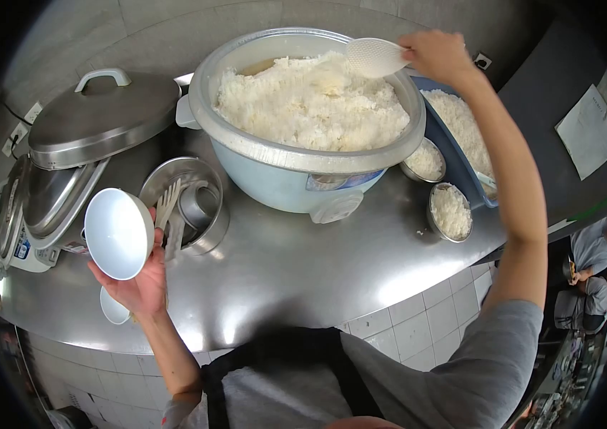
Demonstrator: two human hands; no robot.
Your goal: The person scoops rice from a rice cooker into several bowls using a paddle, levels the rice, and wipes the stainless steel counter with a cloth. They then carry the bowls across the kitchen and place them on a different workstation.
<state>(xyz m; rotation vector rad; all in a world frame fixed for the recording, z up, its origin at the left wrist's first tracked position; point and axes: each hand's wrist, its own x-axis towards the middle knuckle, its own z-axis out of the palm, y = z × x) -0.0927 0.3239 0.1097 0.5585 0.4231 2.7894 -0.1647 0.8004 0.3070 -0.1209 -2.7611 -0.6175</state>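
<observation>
A white bowl [119,232] rests in my left hand [145,282], fingers curled round its outside and its inside bare. My right hand [439,53] grips the handle of a white rice paddle [376,57]. The paddle's dimpled blade overlaps the back right of the cooked rice [310,107]. That rice is heaped in a large light-blue rice cooker [260,171] with a wide metal rim, its lid off. Just behind my left hand stands a steel pot [207,239] holding a wooden fork-like utensil [167,204] and a metal cup-shaped piece.
Two small metal bowls of rice, one nearer [451,212] and one farther [425,161], stand right of the cooker beside a blue rice tray [471,168]. Steel-lidded cookers [107,118] fill the left. Another white bowl [114,306] sits near the front edge. People [593,261] are at far right.
</observation>
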